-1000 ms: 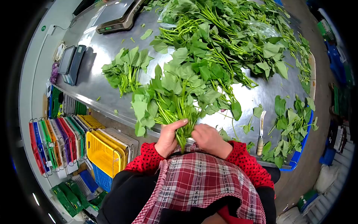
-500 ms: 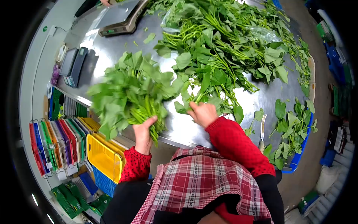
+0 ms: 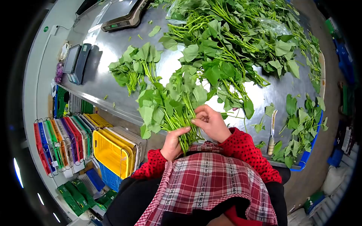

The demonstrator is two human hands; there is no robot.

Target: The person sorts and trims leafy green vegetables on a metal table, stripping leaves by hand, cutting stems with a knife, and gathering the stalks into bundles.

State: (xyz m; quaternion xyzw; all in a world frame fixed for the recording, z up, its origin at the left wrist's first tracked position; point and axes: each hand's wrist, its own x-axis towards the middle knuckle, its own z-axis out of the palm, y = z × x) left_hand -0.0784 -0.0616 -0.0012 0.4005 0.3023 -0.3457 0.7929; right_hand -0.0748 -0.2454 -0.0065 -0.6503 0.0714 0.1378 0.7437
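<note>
Metal table (image 3: pixel 100 77) spans the view; largest thing on it is the heap of leafy greens (image 3: pixel 241 41) across the far side, stems and leaves tangled at many angles. Next in size, the held bunch (image 3: pixel 171 103): at the near edge of the table, in front of the apron (image 3: pixel 211 177), leaves fanned away from the body, stem ends pointing down toward it. Loose greens (image 3: pixel 299 128) lie at the right end; a smaller bunch (image 3: pixel 135 67) lies on the table just beyond the held one. Left hand (image 3: pixel 172 144) is closed around the lower stems, thumb laid across them. Right hand (image 3: pixel 212 123) has fingers curled and thumb tip against the right flank of the stems; cannot tell whether a stem is pinched there. Knife (image 3: pixel 272 132) lies apart to the right, handle toward the person. Handling notes, my judgement: left grip should be firm enough to hold the stems together, yet light enough not to bruise them; right fingertips do best working on stems rather than leaf blades, which probably tear easily; laying stems parallel and levelling their ends should make the bundle tidier; a low grip leaves leaves uncrushed.
</note>
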